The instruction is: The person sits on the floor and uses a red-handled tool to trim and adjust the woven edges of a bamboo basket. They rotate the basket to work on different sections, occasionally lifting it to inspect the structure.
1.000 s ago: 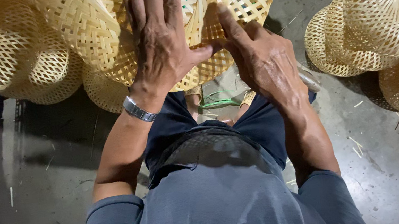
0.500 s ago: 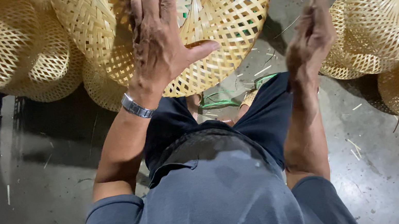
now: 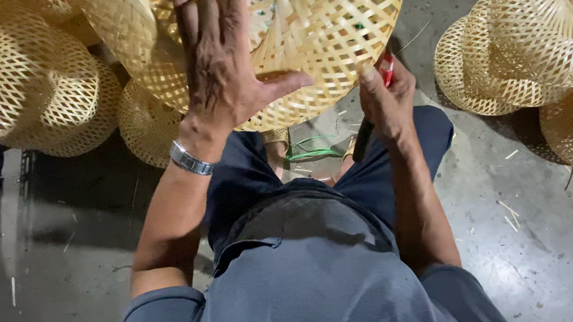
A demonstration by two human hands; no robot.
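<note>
Woven bamboo basket (image 3: 329,35): left hand (image 3: 224,65) splayed flat on it; right hand (image 3: 386,98), 5 o'clock rim, fingers gripping red-handled tool (image 3: 387,68). Stray strands remain; trimming apparently unfinished.

woven bamboo baskets (image 3: 15,87) left | basket stack (image 3: 538,36) right | grey floor (image 3: 560,249)

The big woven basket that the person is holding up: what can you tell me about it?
The woven basket is pale yellow, made of thin flat strips that look like bamboo, crossed in an open lattice with small gaps. Its rounded rim curves along the bottom edge; the top runs out of view. It is held tilted above the person's lap. The left hand lies spread flat against it, and the right hand, holding something red, touches its rim.
</note>
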